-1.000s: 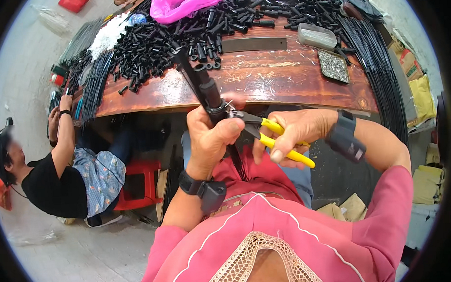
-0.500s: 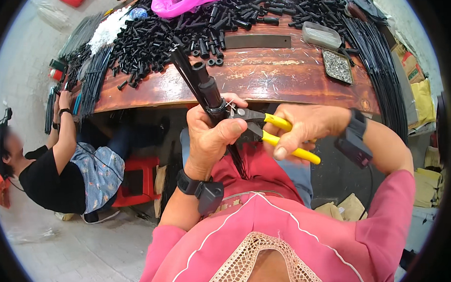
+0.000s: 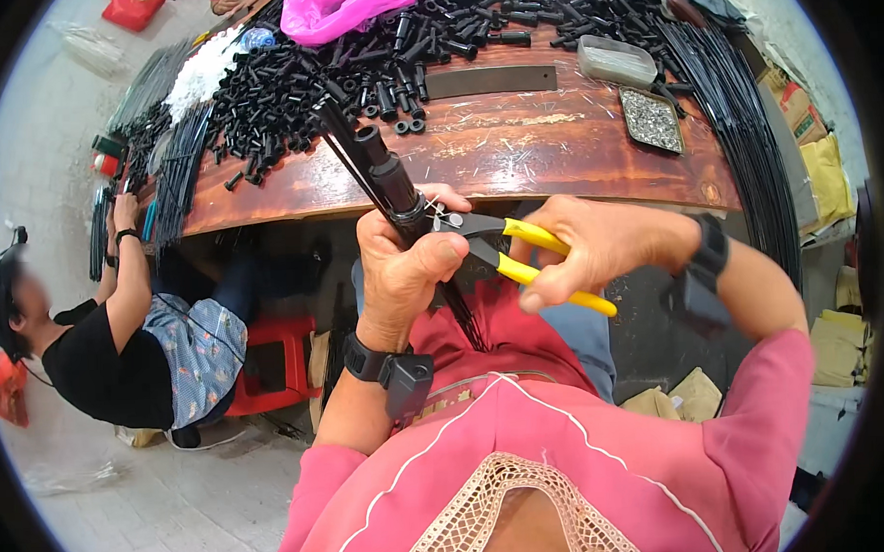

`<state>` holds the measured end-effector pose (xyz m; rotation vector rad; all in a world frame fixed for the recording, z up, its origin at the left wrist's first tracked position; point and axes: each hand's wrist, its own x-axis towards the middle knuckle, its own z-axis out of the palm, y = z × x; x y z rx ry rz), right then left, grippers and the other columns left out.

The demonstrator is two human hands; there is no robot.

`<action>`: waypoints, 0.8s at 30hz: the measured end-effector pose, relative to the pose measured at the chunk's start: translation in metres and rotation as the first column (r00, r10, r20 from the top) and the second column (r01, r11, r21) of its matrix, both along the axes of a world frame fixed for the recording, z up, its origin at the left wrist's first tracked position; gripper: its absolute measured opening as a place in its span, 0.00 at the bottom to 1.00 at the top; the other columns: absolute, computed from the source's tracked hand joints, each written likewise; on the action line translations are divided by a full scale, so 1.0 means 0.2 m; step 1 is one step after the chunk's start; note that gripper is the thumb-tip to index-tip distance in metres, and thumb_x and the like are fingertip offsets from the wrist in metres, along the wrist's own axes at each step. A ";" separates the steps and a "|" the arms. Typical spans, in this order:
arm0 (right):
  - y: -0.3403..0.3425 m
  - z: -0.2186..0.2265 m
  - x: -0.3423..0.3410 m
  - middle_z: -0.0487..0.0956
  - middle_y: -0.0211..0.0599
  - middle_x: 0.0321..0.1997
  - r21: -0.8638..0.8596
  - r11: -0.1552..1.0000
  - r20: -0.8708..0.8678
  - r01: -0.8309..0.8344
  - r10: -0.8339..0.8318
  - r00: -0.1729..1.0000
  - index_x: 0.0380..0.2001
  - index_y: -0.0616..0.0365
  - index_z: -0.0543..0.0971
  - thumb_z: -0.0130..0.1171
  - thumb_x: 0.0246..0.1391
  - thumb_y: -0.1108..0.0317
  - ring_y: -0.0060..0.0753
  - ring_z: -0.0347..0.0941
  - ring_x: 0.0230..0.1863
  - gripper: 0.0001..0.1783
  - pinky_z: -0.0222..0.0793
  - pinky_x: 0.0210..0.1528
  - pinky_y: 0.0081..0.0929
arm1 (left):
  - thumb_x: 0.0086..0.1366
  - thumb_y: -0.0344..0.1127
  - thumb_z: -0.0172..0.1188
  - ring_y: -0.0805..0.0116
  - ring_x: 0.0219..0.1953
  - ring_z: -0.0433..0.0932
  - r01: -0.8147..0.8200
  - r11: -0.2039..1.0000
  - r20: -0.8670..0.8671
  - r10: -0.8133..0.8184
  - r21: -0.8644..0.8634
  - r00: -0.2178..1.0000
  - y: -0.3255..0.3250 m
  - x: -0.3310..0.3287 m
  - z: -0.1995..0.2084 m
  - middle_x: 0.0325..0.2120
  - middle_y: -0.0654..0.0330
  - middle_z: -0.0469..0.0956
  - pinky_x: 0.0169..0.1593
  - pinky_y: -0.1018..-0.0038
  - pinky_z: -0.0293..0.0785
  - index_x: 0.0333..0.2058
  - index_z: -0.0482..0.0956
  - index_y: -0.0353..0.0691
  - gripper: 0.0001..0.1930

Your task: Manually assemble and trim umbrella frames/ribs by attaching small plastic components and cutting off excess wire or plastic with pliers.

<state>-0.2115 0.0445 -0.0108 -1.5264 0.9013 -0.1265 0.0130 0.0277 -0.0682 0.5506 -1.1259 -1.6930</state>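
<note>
The black bundle (image 3: 390, 180), slim rods alongside a stepped tube, is held aslant in front of the tabletop's near edge, left of its middle, with the upper end leaning away to the left and the rod tails hanging toward the lap. The left hand (image 3: 398, 273) has a full grip around it, fingers behind and thumb in front. The right hand (image 3: 582, 247) grips the yellow-handled pliers (image 3: 520, 270); its fingers are only partly curled, the handles spread, and the pliers' head is at the bundle just above the left thumb. Whether the jaws bite anything cannot be told.

A wire (image 3: 411, 215) seems to be wound around the bundle already, so the gathering looks done; whether the wire is tight or trimmed is too small to tell. Plenty of loose stock remains.

On the tabletop (image 3: 517, 181), black tubes (image 3: 290, 96) heap along the far edge and left part. A metal strip (image 3: 491, 82) lies in front of the heap. Toward the right edge are a clear box (image 3: 615, 75) and a tray (image 3: 658, 149) of silver bits (image 3: 651, 118); rods (image 3: 738, 120) overhang the near right corner, others (image 3: 180, 173) the near left. A co-worker (image 3: 113, 346) sits at the left edge.

No writing is readable on the bundle, pliers or tubes.
</note>
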 end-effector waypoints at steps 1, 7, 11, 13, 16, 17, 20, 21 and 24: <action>0.02 0.03 0.02 0.78 0.45 0.23 -0.374 0.927 -0.145 0.040 -0.101 0.984 0.29 0.67 0.74 0.66 0.43 0.52 0.39 0.78 0.26 0.25 0.70 0.26 0.31 | 0.48 0.33 0.73 0.83 0.16 0.65 -0.006 1.000 0.002 0.006 -0.002 1.000 0.00 -0.01 0.00 0.17 0.67 0.72 0.19 0.84 0.58 0.40 0.77 0.30 0.22; 0.13 -0.23 0.16 0.75 0.51 0.24 -0.953 0.281 -0.069 0.111 -0.561 0.825 0.32 0.63 0.68 0.60 0.44 0.70 0.57 0.75 0.28 0.14 0.70 0.31 0.47 | 0.62 0.67 0.50 0.80 0.11 0.58 0.003 0.999 -0.125 -0.009 -0.053 0.992 -0.02 -0.02 -0.05 0.14 0.68 0.65 0.16 0.80 0.53 0.44 0.73 0.27 0.39; 0.11 -0.32 0.21 0.73 0.52 0.23 -0.817 0.465 0.048 0.341 -0.534 0.844 0.33 0.61 0.67 0.58 0.43 0.73 0.60 0.73 0.28 0.13 0.67 0.29 0.48 | 0.60 0.79 0.24 0.80 0.10 0.55 -0.095 0.974 0.060 0.084 0.208 0.995 -0.03 -0.02 0.05 0.08 0.69 0.59 0.16 0.81 0.52 0.38 0.77 0.30 0.51; 0.10 -0.24 0.17 0.74 0.53 0.22 -0.831 0.469 0.000 0.300 -0.539 0.842 0.33 0.62 0.68 0.58 0.42 0.73 0.61 0.73 0.29 0.14 0.67 0.29 0.50 | 0.60 0.78 0.20 0.79 0.08 0.54 -0.082 0.972 0.064 0.070 0.221 0.995 -0.03 -0.01 0.06 0.06 0.69 0.58 0.16 0.80 0.52 0.37 0.78 0.30 0.52; 0.05 -0.09 0.10 0.75 0.55 0.24 -0.837 0.546 -0.251 0.032 -0.435 0.865 0.33 0.62 0.69 0.58 0.40 0.74 0.61 0.73 0.29 0.14 0.67 0.30 0.50 | 0.61 0.77 0.20 0.79 0.08 0.53 -0.072 0.968 0.052 0.061 0.242 0.997 -0.02 -0.02 0.07 0.06 0.69 0.58 0.15 0.80 0.52 0.36 0.79 0.30 0.52; 0.04 -0.03 0.08 0.75 0.54 0.24 -0.834 0.552 -0.303 -0.033 -0.407 0.861 0.32 0.62 0.70 0.58 0.40 0.74 0.60 0.74 0.30 0.13 0.68 0.31 0.50 | 0.62 0.77 0.20 0.79 0.08 0.53 -0.091 0.967 0.073 0.076 0.240 0.994 -0.02 -0.02 0.07 0.06 0.70 0.58 0.14 0.80 0.52 0.36 0.79 0.30 0.51; 0.01 0.05 0.06 0.76 0.52 0.24 -0.861 0.489 -0.374 -0.140 -0.423 0.825 0.31 0.64 0.70 0.59 0.40 0.74 0.58 0.75 0.29 0.12 0.69 0.31 0.48 | 0.62 0.76 0.21 0.80 0.07 0.53 -0.130 0.965 0.112 0.106 0.227 0.988 -0.01 -0.04 0.07 0.06 0.70 0.58 0.13 0.81 0.51 0.37 0.80 0.30 0.51; 0.00 0.08 0.05 0.77 0.51 0.24 -0.877 0.431 -0.395 -0.213 -0.394 0.830 0.30 0.64 0.71 0.59 0.40 0.74 0.57 0.75 0.29 0.12 0.69 0.31 0.47 | 0.62 0.76 0.22 0.80 0.07 0.54 -0.147 0.965 0.130 0.120 0.218 0.984 -0.01 -0.04 0.07 0.06 0.70 0.58 0.13 0.81 0.50 0.37 0.80 0.31 0.51; -0.04 0.19 0.04 0.77 0.51 0.24 -0.880 0.341 -0.443 -0.331 -0.339 0.830 0.29 0.66 0.71 0.59 0.40 0.73 0.54 0.76 0.29 0.11 0.70 0.30 0.44 | 0.63 0.75 0.24 0.80 0.07 0.54 -0.201 0.964 0.139 0.178 0.175 0.974 -0.01 -0.08 0.07 0.06 0.70 0.58 0.13 0.81 0.51 0.37 0.80 0.31 0.49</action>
